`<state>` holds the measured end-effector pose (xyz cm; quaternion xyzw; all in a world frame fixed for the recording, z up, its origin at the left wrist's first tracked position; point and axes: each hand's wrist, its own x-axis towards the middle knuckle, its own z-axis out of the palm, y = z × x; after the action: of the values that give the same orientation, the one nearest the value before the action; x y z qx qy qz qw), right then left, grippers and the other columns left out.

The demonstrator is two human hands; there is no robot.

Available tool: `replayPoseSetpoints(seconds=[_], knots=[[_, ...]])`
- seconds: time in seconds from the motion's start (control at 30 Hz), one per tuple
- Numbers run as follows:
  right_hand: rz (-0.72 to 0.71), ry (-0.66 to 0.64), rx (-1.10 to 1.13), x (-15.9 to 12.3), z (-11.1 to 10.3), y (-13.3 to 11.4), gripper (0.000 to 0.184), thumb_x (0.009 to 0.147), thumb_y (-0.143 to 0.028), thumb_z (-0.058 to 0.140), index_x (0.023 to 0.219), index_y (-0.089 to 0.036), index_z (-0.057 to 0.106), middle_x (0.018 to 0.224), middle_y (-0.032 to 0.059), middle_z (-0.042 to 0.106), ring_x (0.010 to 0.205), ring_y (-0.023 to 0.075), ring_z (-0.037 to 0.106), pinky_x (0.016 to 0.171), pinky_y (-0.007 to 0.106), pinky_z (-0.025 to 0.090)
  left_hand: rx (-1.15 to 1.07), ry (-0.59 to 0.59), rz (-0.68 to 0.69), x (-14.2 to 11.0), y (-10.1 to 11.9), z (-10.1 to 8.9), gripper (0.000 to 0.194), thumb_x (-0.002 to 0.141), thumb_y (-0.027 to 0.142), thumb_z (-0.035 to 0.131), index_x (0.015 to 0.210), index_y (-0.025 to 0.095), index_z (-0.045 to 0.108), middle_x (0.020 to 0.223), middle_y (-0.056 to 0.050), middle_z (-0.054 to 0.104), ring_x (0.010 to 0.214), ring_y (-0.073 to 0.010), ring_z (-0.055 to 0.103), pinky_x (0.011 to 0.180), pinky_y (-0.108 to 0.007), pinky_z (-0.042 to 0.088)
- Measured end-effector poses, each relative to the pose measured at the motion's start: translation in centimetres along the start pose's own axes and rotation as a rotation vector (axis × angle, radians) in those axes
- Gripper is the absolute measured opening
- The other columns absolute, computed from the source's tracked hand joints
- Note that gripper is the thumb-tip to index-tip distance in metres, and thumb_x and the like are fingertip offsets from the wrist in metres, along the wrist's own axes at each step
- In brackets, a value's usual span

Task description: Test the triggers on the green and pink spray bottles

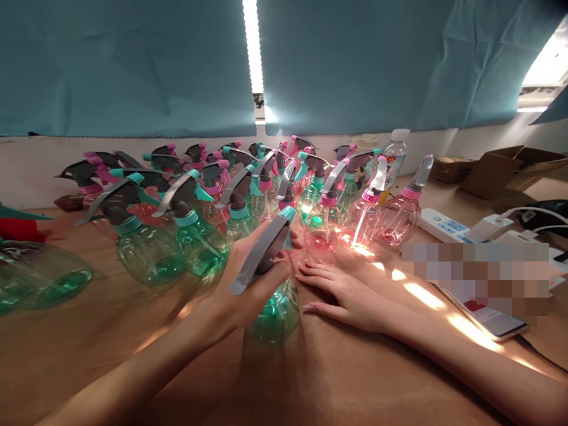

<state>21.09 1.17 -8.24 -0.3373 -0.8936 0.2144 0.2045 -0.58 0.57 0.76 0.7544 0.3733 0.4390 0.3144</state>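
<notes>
My left hand [237,299] is wrapped round the neck of a green spray bottle [276,316] with a grey and teal trigger head. The bottle stands in front of me, and my fingers partly hide its neck. Just right of it, my right hand [344,296] lies palm down on the table with the fingers stretched out, holding nothing. Beyond my hands several more spray bottles stand close together. Among them are a green bottle [202,251] left of my left hand and a pink bottle [323,228] behind my right fingertips.
On the wooden table [355,384], a green bottle [57,275] lies at the far left. A clear capped bottle [394,157] stands at the back. To the right are a power strip [448,225] with plugs, a phone [492,316] on a cable and an open cardboard box [501,177].
</notes>
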Motion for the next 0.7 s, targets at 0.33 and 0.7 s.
replayPoseSetpoints(seconds=[0.33, 0.7], knots=[[0.021, -0.003, 0.007, -0.17, 0.28, 0.35, 0.061, 0.095, -0.052, 0.053, 0.147, -0.023, 0.043, 0.154, 0.0096, 0.040, 0.142, 0.0298, 0.034, 0.117, 0.052, 0.029, 0.023, 0.070, 0.026, -0.17, -0.63, 0.65, 0.025, 0.084, 0.020, 0.056, 0.110, 0.024, 0.058, 0.101, -0.004, 0.067, 0.083, -0.0189, 0.064, 0.075, -0.033, 0.052], [0.012, -0.017, -0.015, -0.07, 0.17, 0.21, 0.061, 0.096, -0.053, 0.050, 0.147, -0.022, 0.043, 0.154, 0.0098, 0.040, 0.143, 0.0282, 0.034, 0.117, 0.050, 0.030, -0.091, -0.011, -0.018, -0.24, -0.18, 0.45, 0.031, 0.089, 0.020, 0.058, 0.119, 0.025, 0.052, 0.136, -0.007, 0.059, 0.116, -0.0230, 0.062, 0.081, -0.031, 0.055]])
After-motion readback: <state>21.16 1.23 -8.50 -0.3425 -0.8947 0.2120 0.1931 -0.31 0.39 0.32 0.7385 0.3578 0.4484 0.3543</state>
